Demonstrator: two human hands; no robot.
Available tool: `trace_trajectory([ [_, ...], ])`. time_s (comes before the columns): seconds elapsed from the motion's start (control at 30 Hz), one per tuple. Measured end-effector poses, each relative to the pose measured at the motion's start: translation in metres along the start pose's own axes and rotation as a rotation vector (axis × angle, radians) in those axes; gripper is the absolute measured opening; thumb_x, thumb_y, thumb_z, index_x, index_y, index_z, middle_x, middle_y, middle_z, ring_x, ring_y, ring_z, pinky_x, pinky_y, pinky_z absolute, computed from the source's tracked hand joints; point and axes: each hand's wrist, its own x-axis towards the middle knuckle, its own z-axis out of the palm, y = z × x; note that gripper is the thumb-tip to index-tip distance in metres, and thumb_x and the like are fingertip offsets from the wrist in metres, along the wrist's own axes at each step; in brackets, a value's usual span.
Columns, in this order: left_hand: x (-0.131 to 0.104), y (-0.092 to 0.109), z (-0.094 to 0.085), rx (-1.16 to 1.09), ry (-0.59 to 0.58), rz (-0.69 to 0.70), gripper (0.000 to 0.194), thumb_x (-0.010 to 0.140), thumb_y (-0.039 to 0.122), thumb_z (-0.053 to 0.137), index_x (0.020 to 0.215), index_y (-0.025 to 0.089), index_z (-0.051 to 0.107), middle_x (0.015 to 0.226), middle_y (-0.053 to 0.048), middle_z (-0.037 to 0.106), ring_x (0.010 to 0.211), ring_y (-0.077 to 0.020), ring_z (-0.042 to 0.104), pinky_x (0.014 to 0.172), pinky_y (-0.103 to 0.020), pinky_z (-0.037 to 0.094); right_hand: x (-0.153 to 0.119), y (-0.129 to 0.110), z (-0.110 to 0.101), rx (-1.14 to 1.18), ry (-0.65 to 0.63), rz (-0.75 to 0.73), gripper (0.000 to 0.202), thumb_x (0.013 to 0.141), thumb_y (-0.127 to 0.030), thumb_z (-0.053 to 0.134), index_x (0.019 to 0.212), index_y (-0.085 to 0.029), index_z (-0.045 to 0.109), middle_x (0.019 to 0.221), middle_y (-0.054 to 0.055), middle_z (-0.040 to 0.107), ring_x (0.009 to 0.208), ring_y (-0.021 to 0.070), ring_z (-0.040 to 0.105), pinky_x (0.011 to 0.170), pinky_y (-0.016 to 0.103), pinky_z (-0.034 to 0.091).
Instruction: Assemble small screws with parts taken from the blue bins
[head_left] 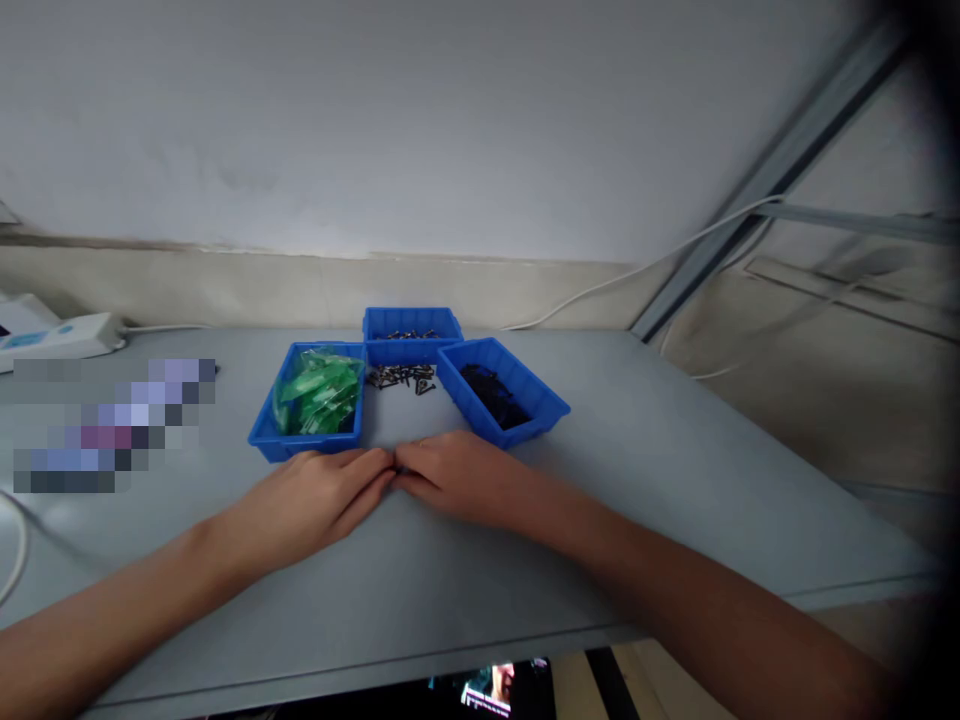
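Note:
My left hand [328,497] and my right hand [455,475] meet fingertip to fingertip above the grey table, in front of the blue bins. Both are closed in a pinch, and whatever lies between the fingertips is too small to name. Just beyond my left hand, a blue bin [300,444] holds green plastic bags [322,390]. Past my right hand stands another blue bin [536,428] with black pieces [491,395] in it. A third blue bin [411,352] at the back contains small metal parts, and loose screws [405,377] lie in front of it.
The grey table [360,620] runs back to the wall. A white power strip [64,338] sits at the far left, near a pixelated object [112,425]. At the right rises a metal frame [701,250] with a white cable. A lit screen [491,690] shows below the front edge.

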Motion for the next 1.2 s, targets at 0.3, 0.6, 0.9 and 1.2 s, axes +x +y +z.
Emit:
trace_trajectory([
  [0.3,-0.0013,-0.0009,-0.0028,0.073,-0.047,0.008,0.029,0.093,0.031,0.027,0.085,0.018,0.052,0.069,0.0,0.058,0.059,-0.015,0.059,0.053,-0.025,0.04,-0.0005,0.0015,-0.0009,-0.033,0.02,0.047,0.02,0.088,-0.03,0.043,0.079,-0.016,0.055,0.076,0.003,0.063,0.066,0.014,0.055,0.058,0.025,0.033],
  [0.6,0.0016,-0.0031,-0.0014,0.145,-0.069,-0.087,0.025,0.092,0.026,0.03,0.085,0.017,0.052,0.065,-0.001,0.059,0.056,-0.0155,0.06,0.048,-0.024,0.038,-0.0011,-0.0017,-0.006,-0.07,0.045,0.143,0.015,0.087,-0.027,0.042,0.084,-0.015,0.053,0.075,0.002,0.062,0.066,0.0142,0.054,0.056,0.026,0.031],
  [0.9,-0.0002,-0.0012,-0.0025,0.106,-0.022,-0.07,0.024,0.092,0.027,0.03,0.087,0.017,0.052,0.067,-0.001,0.06,0.057,-0.015,0.06,0.05,-0.024,0.038,-0.0019,0.0005,-0.0067,-0.093,0.02,0.103,0.016,0.088,-0.023,0.04,0.083,-0.015,0.052,0.078,0.004,0.062,0.068,0.0147,0.055,0.059,0.026,0.033],
  [1.2,0.0014,-0.0029,-0.002,0.098,-0.029,-0.068,0.024,0.092,0.028,0.031,0.088,0.018,0.052,0.068,-0.001,0.06,0.059,-0.0149,0.06,0.051,-0.024,0.038,-0.0018,0.0013,-0.0059,-0.087,0.012,0.08,0.017,0.088,-0.021,0.038,0.084,-0.015,0.052,0.081,0.005,0.062,0.07,0.0145,0.056,0.061,0.026,0.034],
])
